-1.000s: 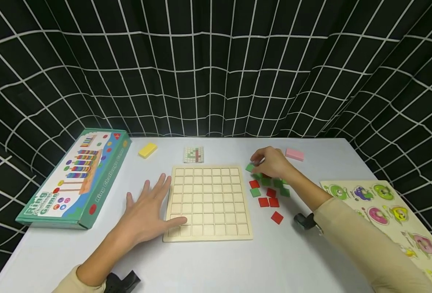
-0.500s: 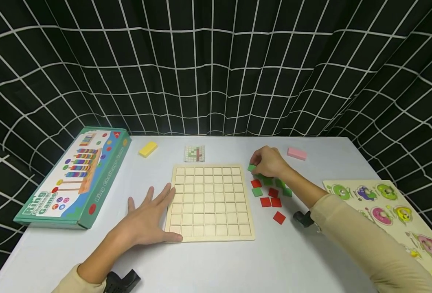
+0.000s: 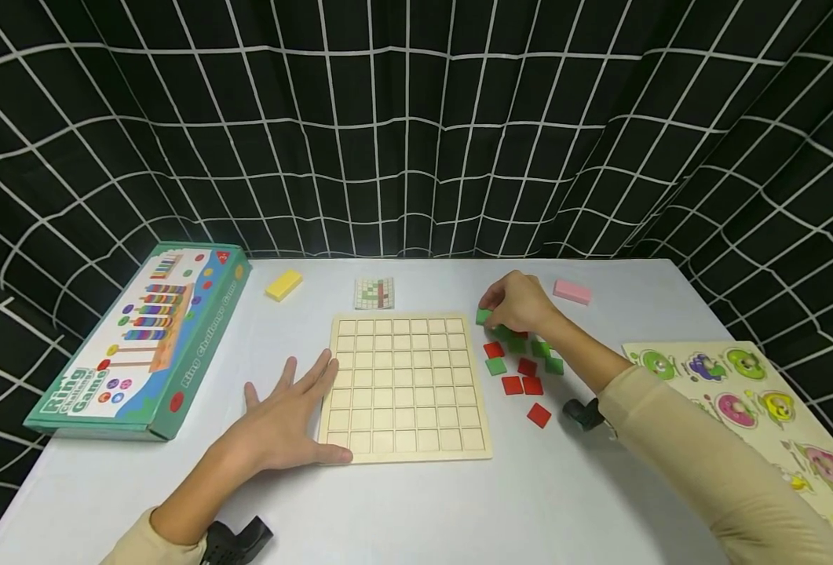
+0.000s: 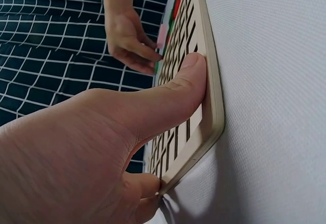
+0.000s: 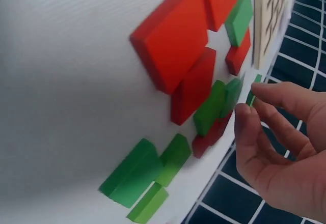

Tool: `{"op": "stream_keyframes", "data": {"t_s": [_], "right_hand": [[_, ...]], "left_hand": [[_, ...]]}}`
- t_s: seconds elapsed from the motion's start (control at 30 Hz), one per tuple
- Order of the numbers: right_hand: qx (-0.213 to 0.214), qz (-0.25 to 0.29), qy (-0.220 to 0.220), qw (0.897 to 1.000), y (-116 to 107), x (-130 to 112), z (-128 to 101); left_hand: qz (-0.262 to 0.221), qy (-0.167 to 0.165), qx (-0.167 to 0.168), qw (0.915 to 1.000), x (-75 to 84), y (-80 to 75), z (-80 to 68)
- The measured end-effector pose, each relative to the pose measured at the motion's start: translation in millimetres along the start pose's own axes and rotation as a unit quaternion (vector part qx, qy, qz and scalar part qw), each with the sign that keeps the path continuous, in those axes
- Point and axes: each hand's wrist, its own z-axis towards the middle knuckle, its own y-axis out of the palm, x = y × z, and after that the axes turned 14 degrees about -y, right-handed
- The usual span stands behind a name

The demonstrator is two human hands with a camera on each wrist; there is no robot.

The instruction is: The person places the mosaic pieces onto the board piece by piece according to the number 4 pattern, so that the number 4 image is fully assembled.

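A wooden grid board (image 3: 403,384) (image 4: 204,107) lies at the table's middle with all its cells bare. My left hand (image 3: 285,420) lies flat on the table at the board's left edge, and its thumb (image 4: 173,89) presses on the board's near-left corner. My right hand (image 3: 518,304) (image 5: 277,147) pinches a green square tile (image 3: 484,316) (image 5: 253,94) just past the board's far-right corner. Below that hand lies a loose heap of red tiles (image 3: 520,384) (image 5: 175,40) and green tiles (image 3: 495,366) (image 5: 137,173).
A green game box (image 3: 144,337) sits at the left. A yellow block (image 3: 283,285), a small pattern card (image 3: 374,293) and a pink block (image 3: 571,292) lie along the far side. A fruit peg puzzle (image 3: 748,408) lies at the right edge.
My right hand has lifted a green tile off the heap and drawn slightly back. The left hand has slid a little left, so only the thumb stays on the board's corner.
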Motion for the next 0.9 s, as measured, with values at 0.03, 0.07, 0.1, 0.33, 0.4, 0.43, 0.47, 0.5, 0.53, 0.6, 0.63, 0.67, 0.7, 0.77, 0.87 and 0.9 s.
{"op": "stream_keyframes", "data": {"t_s": [0.03, 0.07, 0.1, 0.33, 0.4, 0.43, 0.47, 0.5, 0.53, 0.6, 0.63, 0.67, 0.7, 0.77, 0.87, 0.9], "right_hand": [[0.001, 0.002, 0.0, 1.0, -1, 0, 0], [0.001, 0.005, 0.0, 1.0, -1, -1, 0], [0.003, 0.009, 0.001, 1.0, -2, -1, 1], [0.009, 0.044, 0.003, 0.999, -1, -8, 3], [0.007, 0.049, 0.0, 0.999, -1, -11, 4], [0.007, 0.053, -0.001, 0.999, 0, -13, 5], [0.007, 0.056, -0.002, 0.998, 1, -14, 5], [0.006, 0.06, -0.003, 0.998, 1, -16, 6], [0.006, 0.065, -0.004, 0.998, 2, -18, 6], [0.005, 0.076, -0.006, 0.997, 4, -21, 7], [0.004, 0.083, -0.007, 0.997, 5, -22, 8], [0.003, 0.088, -0.009, 0.996, 6, -24, 8], [0.001, 0.094, -0.009, 0.996, 7, -24, 9], [-0.001, 0.105, -0.01, 0.994, 9, -26, 10], [-0.002, 0.119, -0.009, 0.993, 12, -27, 12], [-0.003, 0.123, -0.007, 0.992, 12, -28, 12]], "left_hand": [[0.0, 0.0, -0.001, 1.0, 0.3, -0.1, -0.3], [0.001, 0.001, -0.001, 1.0, 0.6, -0.2, -0.6], [0.001, 0.0, -0.002, 1.0, 0.7, -0.2, -0.9], [0.002, -0.001, -0.003, 1.0, -1.4, 1.8, 0.7], [0.004, -0.002, -0.003, 1.0, -1.8, 1.8, 1.2], [0.004, -0.002, -0.002, 1.0, -1.9, 1.6, 1.4], [0.005, -0.003, -0.002, 1.0, -2.0, 1.4, 1.6], [0.006, -0.004, -0.003, 1.0, -2.1, 1.2, 1.7], [0.006, -0.005, -0.003, 1.0, -2.1, 1.0, 1.8], [0.006, -0.004, -0.003, 1.0, -1.9, 0.6, 1.6], [0.006, -0.004, -0.003, 1.0, -1.7, 0.3, 1.5], [0.006, -0.004, -0.004, 1.0, -1.4, 0.1, 1.3], [0.006, -0.005, -0.005, 1.0, -1.4, 0.0, 1.2], [0.005, -0.004, -0.006, 1.0, -1.1, -0.1, 1.0], [0.003, -0.007, -0.009, 0.9999, -1.1, -0.2, 1.2], [0.002, -0.007, -0.01, 0.9999, -1.1, 0.0, 1.4]]}}
